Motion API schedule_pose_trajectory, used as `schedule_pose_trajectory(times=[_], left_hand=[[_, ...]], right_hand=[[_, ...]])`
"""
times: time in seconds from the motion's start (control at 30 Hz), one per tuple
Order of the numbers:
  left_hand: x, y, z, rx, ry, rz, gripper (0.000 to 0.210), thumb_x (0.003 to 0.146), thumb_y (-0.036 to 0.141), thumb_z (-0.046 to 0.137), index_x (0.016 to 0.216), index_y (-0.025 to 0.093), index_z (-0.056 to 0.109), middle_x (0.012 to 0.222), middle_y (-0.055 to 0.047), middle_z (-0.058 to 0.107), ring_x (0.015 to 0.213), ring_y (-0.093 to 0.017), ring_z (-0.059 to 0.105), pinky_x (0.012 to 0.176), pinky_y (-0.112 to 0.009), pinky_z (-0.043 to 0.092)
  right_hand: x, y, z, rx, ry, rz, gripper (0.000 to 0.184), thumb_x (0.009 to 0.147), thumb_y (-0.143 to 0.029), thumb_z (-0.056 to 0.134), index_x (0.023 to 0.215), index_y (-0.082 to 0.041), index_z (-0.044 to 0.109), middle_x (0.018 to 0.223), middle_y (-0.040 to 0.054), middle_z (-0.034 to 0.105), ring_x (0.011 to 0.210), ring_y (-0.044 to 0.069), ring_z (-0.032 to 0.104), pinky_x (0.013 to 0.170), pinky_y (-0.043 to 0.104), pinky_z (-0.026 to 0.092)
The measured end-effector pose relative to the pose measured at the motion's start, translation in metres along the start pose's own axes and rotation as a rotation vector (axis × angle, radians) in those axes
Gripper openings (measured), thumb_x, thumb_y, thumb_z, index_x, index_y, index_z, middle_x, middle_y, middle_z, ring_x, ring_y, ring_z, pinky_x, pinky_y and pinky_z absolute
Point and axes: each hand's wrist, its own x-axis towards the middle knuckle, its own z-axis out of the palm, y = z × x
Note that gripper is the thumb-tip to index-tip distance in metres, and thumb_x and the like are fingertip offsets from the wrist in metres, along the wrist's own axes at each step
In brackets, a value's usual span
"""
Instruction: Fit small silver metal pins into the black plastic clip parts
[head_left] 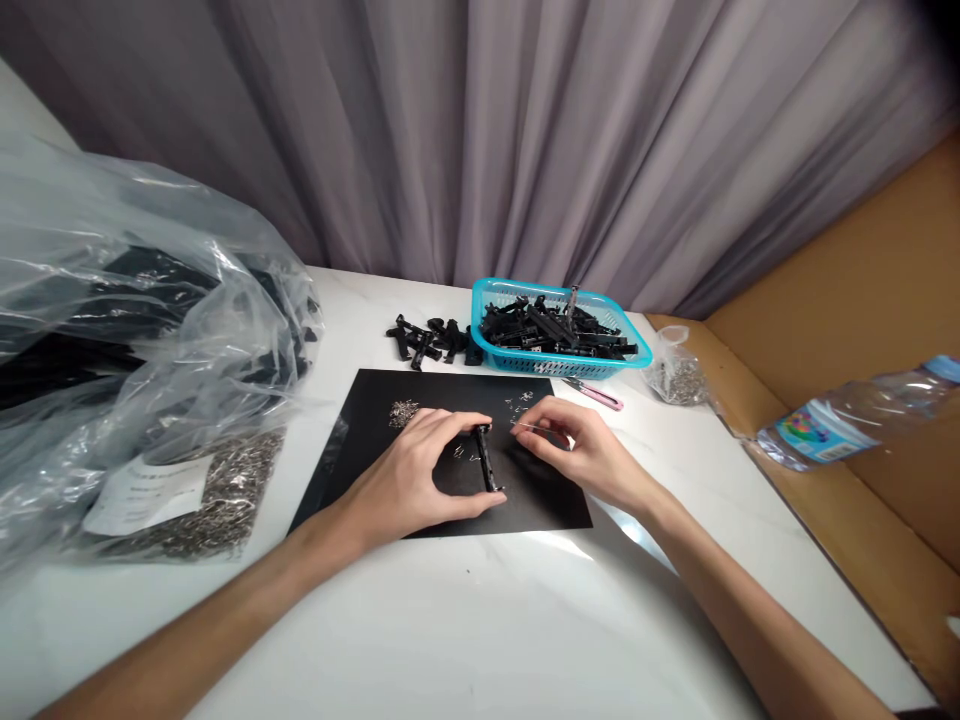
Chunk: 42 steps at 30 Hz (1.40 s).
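Observation:
My left hand (409, 475) grips a narrow black plastic part (487, 460) by its two ends, between thumb and fingers, above a black mat (360, 480). Just to the right, my right hand (577, 445) is closed on thin metal tweezers (534, 428), whose tips point left toward the part. Whether the tips hold anything is too small to tell. On the mat lie a small heap of tiny metal pieces (403, 412), a few loose wire-like pieces (460, 453) near the black part, and several more scattered metal bits (519, 404) behind my right hand.
A blue basket (562, 363) full of black parts stands behind the mat, with loose black parts (420, 340) beside it. A pink-handled cutter (600, 395) lies in front. Plastic bags (217, 490) crowd the left. A small bag (679, 375), bottle (832, 425) and cardboard (847, 270) are right.

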Motion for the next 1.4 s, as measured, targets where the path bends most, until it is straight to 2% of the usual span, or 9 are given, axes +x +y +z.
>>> schedule_pose_trajectory(times=[0.23,0.43,0.6,0.7,0.9,1.03,1.2,1.3,1.4], left_hand=[[-0.002,-0.002,0.001,0.001,0.005,0.006,0.066,0.078,0.051,0.084,0.133,0.024,0.058,0.124,-0.008,0.07,0.118,-0.029,0.064,0.104,-0.047,0.053],[-0.001,-0.001,0.002,-0.002,0.006,-0.017,0.065,0.077,0.05,0.084,0.131,0.025,0.06,0.124,-0.009,0.07,0.116,-0.03,0.065,0.103,-0.048,0.054],[-0.002,-0.002,0.002,0.004,0.002,-0.009,0.065,0.078,0.052,0.083,0.131,0.026,0.059,0.124,-0.008,0.07,0.117,-0.03,0.065,0.103,-0.047,0.054],[-0.002,-0.002,0.002,-0.001,0.004,-0.011,0.065,0.078,0.052,0.083,0.131,0.025,0.058,0.125,-0.008,0.07,0.117,-0.029,0.064,0.104,-0.048,0.053],[-0.001,-0.002,0.002,-0.004,-0.007,-0.018,0.065,0.078,0.053,0.083,0.131,0.026,0.058,0.125,-0.008,0.07,0.118,-0.03,0.064,0.104,-0.048,0.053],[-0.001,-0.001,0.002,0.002,-0.005,-0.01,0.065,0.078,0.053,0.083,0.131,0.025,0.058,0.125,-0.007,0.07,0.117,-0.029,0.064,0.103,-0.046,0.054],[-0.001,0.0,0.001,-0.007,-0.008,-0.005,0.065,0.078,0.053,0.083,0.131,0.024,0.058,0.125,-0.008,0.07,0.118,-0.029,0.064,0.104,-0.047,0.053],[-0.001,0.001,0.001,-0.019,-0.002,0.007,0.067,0.077,0.052,0.084,0.131,0.024,0.058,0.125,-0.007,0.07,0.118,-0.028,0.064,0.104,-0.046,0.054],[0.0,0.002,0.0,-0.03,0.004,0.017,0.067,0.076,0.05,0.086,0.131,0.024,0.058,0.125,-0.006,0.07,0.117,-0.027,0.065,0.103,-0.044,0.055]], right_hand=[[0.003,-0.001,0.002,0.071,-0.029,0.096,0.021,0.099,-0.039,0.064,0.095,-0.02,0.073,0.086,0.0031,0.073,0.069,0.015,0.059,0.062,0.028,0.045],[0.003,0.002,0.004,0.077,-0.069,0.121,0.026,0.096,-0.045,0.069,0.094,-0.02,0.076,0.092,0.0045,0.078,0.075,0.017,0.064,0.065,0.03,0.048],[0.002,0.002,0.008,0.023,-0.076,0.092,0.014,0.094,-0.032,0.07,0.091,-0.021,0.078,0.085,0.0025,0.077,0.067,0.015,0.059,0.061,0.029,0.046],[0.001,0.001,0.009,0.035,-0.083,0.088,0.009,0.091,-0.022,0.069,0.089,-0.021,0.078,0.083,0.001,0.076,0.07,0.015,0.062,0.064,0.029,0.047],[0.0,-0.001,0.009,0.249,-0.12,0.128,0.006,0.087,-0.02,0.071,0.091,-0.02,0.075,0.089,0.0017,0.076,0.078,0.016,0.068,0.071,0.029,0.052],[0.0,-0.001,0.008,0.316,-0.076,0.144,0.018,0.087,-0.025,0.075,0.104,-0.022,0.068,0.087,0.0007,0.076,0.074,0.015,0.066,0.068,0.028,0.051],[0.0,-0.003,0.005,0.191,-0.05,0.068,0.012,0.094,-0.031,0.071,0.093,-0.021,0.077,0.095,0.0049,0.077,0.081,0.018,0.067,0.069,0.031,0.05],[0.0,-0.006,0.006,0.158,-0.022,-0.018,0.012,0.096,-0.029,0.071,0.099,-0.023,0.08,0.097,0.0051,0.078,0.088,0.019,0.068,0.071,0.031,0.05],[-0.003,-0.009,0.008,0.15,0.07,-0.055,0.014,0.094,-0.029,0.074,0.107,-0.025,0.079,0.098,0.0038,0.078,0.088,0.019,0.068,0.07,0.031,0.051]])
